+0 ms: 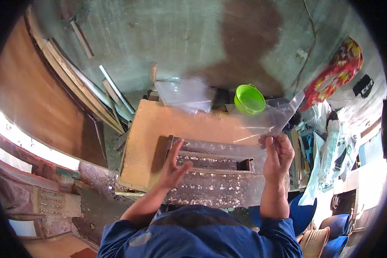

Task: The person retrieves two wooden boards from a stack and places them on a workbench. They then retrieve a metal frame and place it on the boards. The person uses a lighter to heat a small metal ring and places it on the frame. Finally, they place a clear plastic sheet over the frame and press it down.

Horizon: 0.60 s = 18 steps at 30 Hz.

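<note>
My right hand (278,155) pinches the edge of a clear plastic bag (268,122), thumb against the fingers. The bag stretches up and away to the left of that hand, in front of a green plastic basin (250,99). My left hand (174,167) holds nothing; its fingers and thumb are spread over the left end of a dark, worn, box-like fixture (215,189) with pale specks. A long recess (206,162) runs along the fixture's top, with a small brown block (246,165) at its right end. Whether the left fingers touch the fixture, I cannot tell.
An orange-tan tabletop (148,129) lies under the fixture. More clear plastic (185,95) lies at its back edge. Boards and strips (79,79) lean on the left. At right are a red-and-yellow patterned cloth (335,73), plastic wrappings (327,142) and blue drums (335,225).
</note>
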Motion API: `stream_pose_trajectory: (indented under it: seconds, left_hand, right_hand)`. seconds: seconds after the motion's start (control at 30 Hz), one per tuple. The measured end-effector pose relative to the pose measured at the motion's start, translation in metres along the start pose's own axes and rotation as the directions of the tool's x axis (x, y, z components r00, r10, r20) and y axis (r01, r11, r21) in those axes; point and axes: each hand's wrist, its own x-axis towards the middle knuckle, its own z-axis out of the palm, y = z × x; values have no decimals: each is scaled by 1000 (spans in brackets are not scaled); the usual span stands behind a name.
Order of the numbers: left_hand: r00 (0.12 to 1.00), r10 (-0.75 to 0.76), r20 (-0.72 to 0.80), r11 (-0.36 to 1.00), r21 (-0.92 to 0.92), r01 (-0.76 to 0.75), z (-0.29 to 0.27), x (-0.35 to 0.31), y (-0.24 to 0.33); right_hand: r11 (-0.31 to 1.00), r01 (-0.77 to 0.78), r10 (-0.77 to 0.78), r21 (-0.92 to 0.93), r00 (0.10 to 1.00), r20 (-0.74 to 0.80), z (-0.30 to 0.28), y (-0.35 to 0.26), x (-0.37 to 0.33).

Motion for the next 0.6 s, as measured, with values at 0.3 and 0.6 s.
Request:
stream_pose_trajectory:
  seconds: [0.3, 0.6]
  left_hand:
    - [934, -170, 313, 616, -706, 349, 46, -4, 49]
    - [731, -323, 600, 485, -559, 673, 36, -46, 36]
  right_hand:
    - [928, -182, 244, 324, 956, -161, -27, 16, -31]
    - [841, -292, 469, 456, 814, -343, -42, 58, -48]
